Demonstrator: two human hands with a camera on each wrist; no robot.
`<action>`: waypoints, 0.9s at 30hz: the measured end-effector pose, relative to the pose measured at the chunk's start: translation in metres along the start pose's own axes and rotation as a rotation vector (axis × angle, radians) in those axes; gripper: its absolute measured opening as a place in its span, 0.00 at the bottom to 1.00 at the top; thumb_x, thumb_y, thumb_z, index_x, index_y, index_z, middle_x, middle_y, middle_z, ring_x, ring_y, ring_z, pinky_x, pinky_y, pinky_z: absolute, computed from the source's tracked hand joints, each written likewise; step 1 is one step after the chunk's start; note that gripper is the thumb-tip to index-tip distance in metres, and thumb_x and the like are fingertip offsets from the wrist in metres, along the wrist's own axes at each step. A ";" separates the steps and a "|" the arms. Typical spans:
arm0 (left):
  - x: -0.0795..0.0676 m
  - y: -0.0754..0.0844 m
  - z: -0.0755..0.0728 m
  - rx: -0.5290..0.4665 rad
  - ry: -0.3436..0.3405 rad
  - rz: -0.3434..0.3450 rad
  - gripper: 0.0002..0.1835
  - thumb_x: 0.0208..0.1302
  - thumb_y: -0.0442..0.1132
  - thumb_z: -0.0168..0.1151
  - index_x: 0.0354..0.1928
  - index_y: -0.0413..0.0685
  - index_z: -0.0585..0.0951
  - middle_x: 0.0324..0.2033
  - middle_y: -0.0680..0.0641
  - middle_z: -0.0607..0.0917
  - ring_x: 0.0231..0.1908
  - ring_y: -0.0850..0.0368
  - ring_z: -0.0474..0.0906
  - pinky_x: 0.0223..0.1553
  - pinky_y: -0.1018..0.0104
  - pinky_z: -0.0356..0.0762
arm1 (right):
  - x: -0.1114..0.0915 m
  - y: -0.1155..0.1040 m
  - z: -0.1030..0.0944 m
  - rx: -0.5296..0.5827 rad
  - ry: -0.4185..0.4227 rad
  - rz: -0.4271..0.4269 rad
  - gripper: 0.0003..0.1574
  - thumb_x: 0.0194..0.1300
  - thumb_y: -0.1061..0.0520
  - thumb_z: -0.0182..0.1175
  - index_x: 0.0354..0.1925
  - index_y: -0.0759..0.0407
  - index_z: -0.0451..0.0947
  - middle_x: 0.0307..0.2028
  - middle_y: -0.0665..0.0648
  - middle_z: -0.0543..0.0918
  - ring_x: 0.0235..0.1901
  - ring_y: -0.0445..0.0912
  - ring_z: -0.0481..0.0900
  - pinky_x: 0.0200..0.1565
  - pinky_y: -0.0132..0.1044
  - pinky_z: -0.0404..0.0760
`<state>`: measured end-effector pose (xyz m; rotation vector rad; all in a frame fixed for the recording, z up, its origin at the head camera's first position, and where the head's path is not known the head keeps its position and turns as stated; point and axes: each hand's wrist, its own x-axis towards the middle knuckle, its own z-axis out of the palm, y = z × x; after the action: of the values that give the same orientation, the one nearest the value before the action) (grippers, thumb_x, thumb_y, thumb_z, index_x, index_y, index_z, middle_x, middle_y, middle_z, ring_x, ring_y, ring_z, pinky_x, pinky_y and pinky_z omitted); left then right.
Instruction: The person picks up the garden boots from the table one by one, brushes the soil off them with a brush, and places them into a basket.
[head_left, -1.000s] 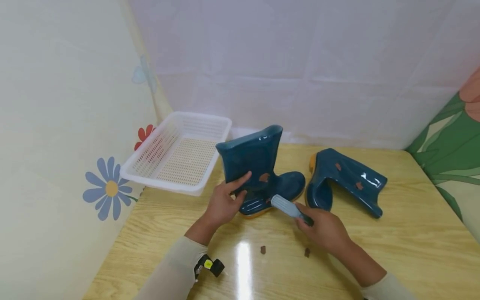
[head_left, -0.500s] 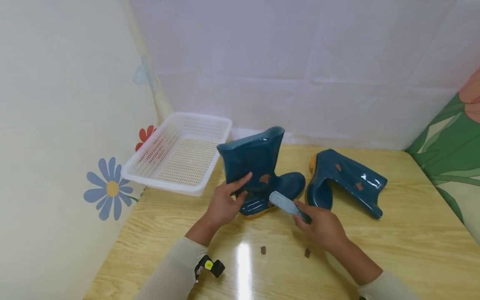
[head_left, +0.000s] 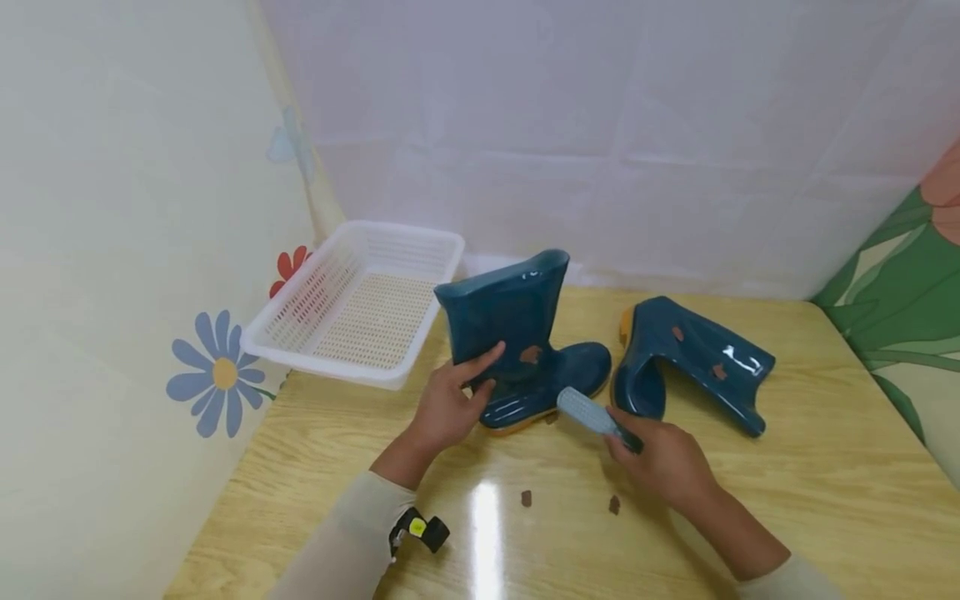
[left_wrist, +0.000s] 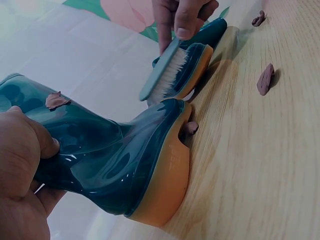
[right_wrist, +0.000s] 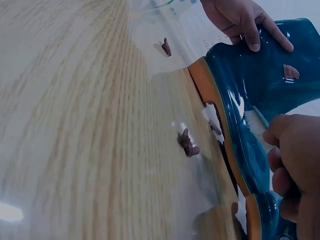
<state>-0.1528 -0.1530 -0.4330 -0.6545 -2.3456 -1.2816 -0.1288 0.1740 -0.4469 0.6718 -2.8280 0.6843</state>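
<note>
A dark teal rubber boot [head_left: 502,312] with an orange sole stands upright on the table. My left hand [head_left: 450,404] grips it low on the shaft, above the heel, thumb and fingers on either side. A brown mud-like clump [head_left: 530,355] sticks to the shaft, and a small brown piece [left_wrist: 190,127] lies at the arch of the sole. My right hand [head_left: 663,462] holds a scrub brush [head_left: 588,411] by its dark handle, its pale back up. White bristles [right_wrist: 254,122] face the boot's side in the right wrist view.
A second rubber boot [head_left: 697,354] lies on its side to the right, with brown clumps on it. Two brown bits, a left one [head_left: 527,498] and a right one [head_left: 615,505], lie on the wooden table nearer me. A white plastic basket [head_left: 322,367] stands at back left.
The brush has shifted right and slightly toward me, off the boot's side. The small brown piece low on the boot is now down beside the sole. My left hand keeps its grip.
</note>
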 end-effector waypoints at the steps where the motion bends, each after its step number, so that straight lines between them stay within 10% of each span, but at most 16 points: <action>1: 0.000 0.000 0.000 0.003 -0.002 0.001 0.32 0.64 0.24 0.66 0.69 0.52 0.78 0.58 0.32 0.81 0.45 0.51 0.82 0.42 0.56 0.83 | 0.001 0.000 0.000 0.004 0.015 -0.011 0.28 0.66 0.52 0.70 0.62 0.59 0.82 0.15 0.40 0.66 0.16 0.36 0.61 0.18 0.32 0.62; 12: 0.001 0.003 0.000 0.002 -0.015 0.002 0.32 0.65 0.24 0.65 0.70 0.52 0.77 0.43 0.36 0.85 0.30 0.56 0.75 0.27 0.59 0.77 | 0.009 -0.009 -0.001 0.035 0.220 -0.094 0.31 0.63 0.56 0.72 0.63 0.59 0.81 0.17 0.42 0.66 0.17 0.35 0.60 0.19 0.31 0.61; 20: 0.002 0.002 -0.001 0.023 -0.005 0.014 0.32 0.64 0.24 0.66 0.70 0.52 0.77 0.25 0.48 0.76 0.19 0.62 0.62 0.20 0.68 0.64 | 0.021 -0.018 -0.004 0.075 0.470 -0.272 0.29 0.71 0.46 0.64 0.61 0.64 0.81 0.30 0.61 0.85 0.23 0.44 0.75 0.22 0.38 0.73; 27: 0.001 0.005 0.000 0.056 0.000 0.038 0.32 0.63 0.24 0.67 0.68 0.51 0.79 0.21 0.50 0.72 0.20 0.61 0.62 0.23 0.67 0.65 | 0.028 -0.031 -0.005 0.076 0.438 -0.226 0.30 0.68 0.51 0.69 0.63 0.63 0.80 0.28 0.59 0.83 0.21 0.43 0.69 0.22 0.36 0.67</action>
<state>-0.1511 -0.1507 -0.4288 -0.6780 -2.3487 -1.1954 -0.1388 0.1409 -0.4232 0.7343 -2.2979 0.7886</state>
